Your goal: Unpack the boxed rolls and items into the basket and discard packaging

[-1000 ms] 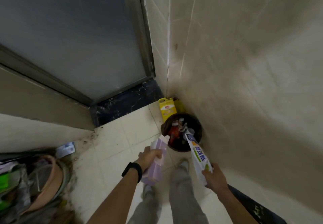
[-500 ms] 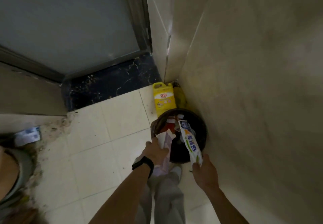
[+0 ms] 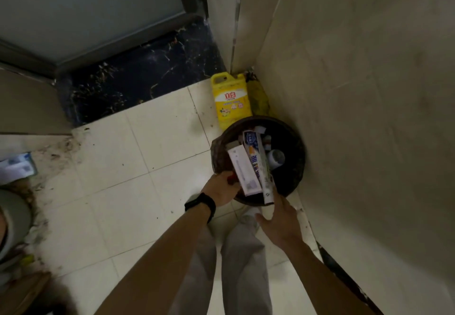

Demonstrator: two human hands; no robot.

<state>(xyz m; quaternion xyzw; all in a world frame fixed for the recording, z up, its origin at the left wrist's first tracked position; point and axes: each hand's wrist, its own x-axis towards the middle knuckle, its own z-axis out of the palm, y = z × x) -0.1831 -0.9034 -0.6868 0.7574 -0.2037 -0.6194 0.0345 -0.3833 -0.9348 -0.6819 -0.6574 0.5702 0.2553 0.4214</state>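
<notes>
A dark round trash bin [image 3: 299,142] stands on the tiled floor in the corner by the wall. Two long packaging boxes lie side by side across its near rim, their far ends down inside. My left hand [image 3: 219,189], with a black wristband, grips the near left edge of the pale white box [image 3: 242,170]. The blue-and-white printed box [image 3: 258,162] rests right of it. My right hand [image 3: 279,221] is just below that box's near end with fingers spread, holding nothing. White scraps and a small cup-like piece lie deeper in the bin.
A yellow detergent bottle [image 3: 230,100] and a yellowish bag [image 3: 257,98] stand behind the bin in the corner. A tiled wall [image 3: 357,117] runs along the right. A dark marble threshold [image 3: 138,78] and a door lie ahead. Clutter and a blue-white packet [image 3: 17,167] sit at far left.
I have stepped closer to the bin. Both boxes went from held above it to lying inside, and my right hand let go of the printed box.
</notes>
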